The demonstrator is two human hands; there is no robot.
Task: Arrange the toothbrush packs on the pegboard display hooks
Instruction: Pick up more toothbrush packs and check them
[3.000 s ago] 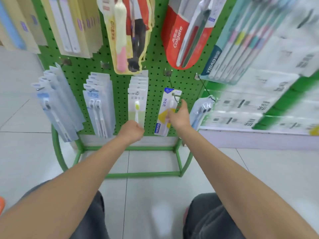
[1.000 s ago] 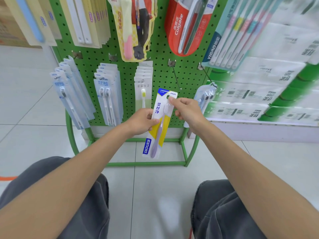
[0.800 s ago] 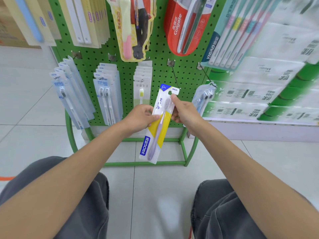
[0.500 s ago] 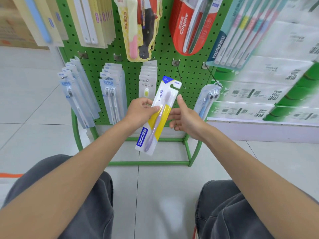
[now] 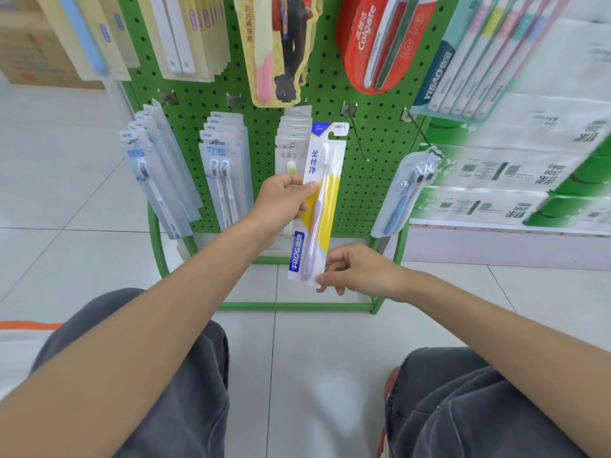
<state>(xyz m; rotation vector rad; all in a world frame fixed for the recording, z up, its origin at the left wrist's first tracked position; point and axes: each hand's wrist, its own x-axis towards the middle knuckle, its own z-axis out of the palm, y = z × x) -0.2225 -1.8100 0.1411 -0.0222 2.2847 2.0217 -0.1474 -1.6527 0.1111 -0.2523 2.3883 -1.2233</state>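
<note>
Left hand (image 5: pixel 284 203) grips the flat white, yellow and blue toothbrush pack (image 5: pixel 325 180), a lilac brush sealed under clear plastic, at mid-length along its left edge, with the thumb across the front. Right hand (image 5: pixel 358 272) pinches the pack's lower right corner between the thumb and curled fingers.

The pack hangs in the air in front of the green perforated pegboard (image 5: pixel 377 193), nearly upright. Its long axis runs up and down, the top leans slightly right, and the hang-hole is uppermost. What matters for the next move is a bare thin wire hook (image 5: pixel 358 140) that juts from the board just to the right of that hole, its tip slanting out and down.

I judge the hole must shift right to meet the tip, then slide back along the wire. The left hand is higher on the pack and better placed to steer it.

Clear bluish packs (image 5: pixel 224 173) fill hooks to the left, and a single twin-brush pack (image 5: pixel 408 190) hangs on the right. Below is a pale tiled floor (image 5: pixel 82 200), and a blurred shelf of green-and-white wrapped goods (image 5: pixel 515 173) stands to the right.
</note>
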